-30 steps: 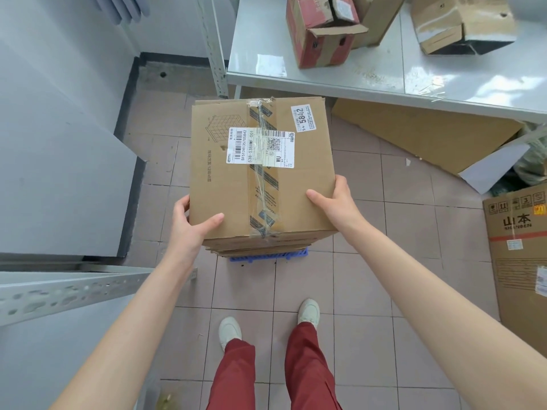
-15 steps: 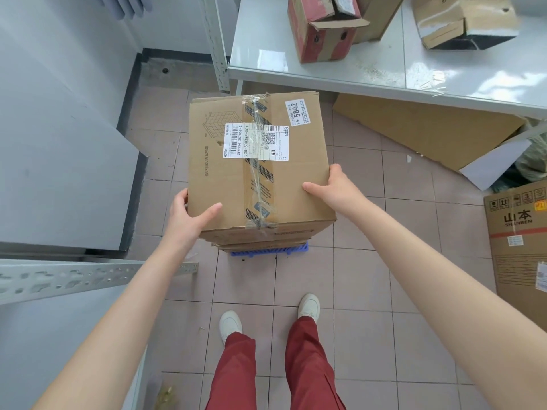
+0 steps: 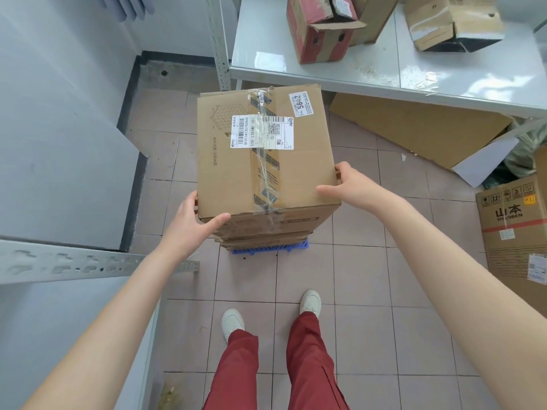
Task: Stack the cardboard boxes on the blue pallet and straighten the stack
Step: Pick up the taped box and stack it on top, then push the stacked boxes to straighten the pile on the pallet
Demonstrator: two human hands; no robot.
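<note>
Head view, centre of frame: top box (image 3: pixel 266 152) clamped by left hand (image 3: pixel 189 223) at its lower-left corner and right hand (image 3: pixel 352 184) at its right edge, thumbs over the lid. Seems to rest on lower boxes (image 3: pixel 266 236) over blue pallet (image 3: pixel 269 250). Could skew or slide off if pushed unevenly.

left: shelf rail (image 3: pixel 88 263) near | far: table (image 3: pixel 370 81) (edge close) | right: open floor (image 3: pixel 370 232)

Two hands (image 3: pixel 189 223) (image 3: pixel 352 184), one gripped box (image 3: pixel 225 179), one pallet (image 3: pixel 269 250)
</note>
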